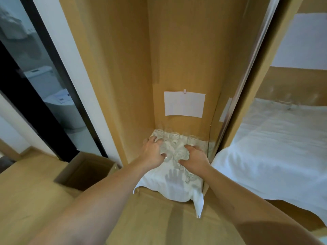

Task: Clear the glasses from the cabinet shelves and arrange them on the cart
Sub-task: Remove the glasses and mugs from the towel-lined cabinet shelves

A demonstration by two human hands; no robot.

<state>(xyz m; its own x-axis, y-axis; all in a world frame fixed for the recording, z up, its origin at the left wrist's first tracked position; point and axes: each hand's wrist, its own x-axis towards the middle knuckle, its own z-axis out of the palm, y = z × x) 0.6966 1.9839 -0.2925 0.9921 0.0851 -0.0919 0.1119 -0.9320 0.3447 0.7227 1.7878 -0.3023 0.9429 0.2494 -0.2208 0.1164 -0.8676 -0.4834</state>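
Both bare forearms stretch forward and down into the wooden cabinet [185, 59]. The left hand [153, 152] has its fingers curled over a clear glass [165, 151] on the left of the cluster; the right hand [192, 158] curls around another glass [180, 154] beside it. The glasses stand close together on a white cloth [169, 184] draped over the shelf. Farther back, three more glasses [174, 136] line the rear, below a white paper [184, 104] clipped to the back panel.

Clear glasses [174, 137] — clustered upright on the cabinet's cloth-covered shelf [177, 188].
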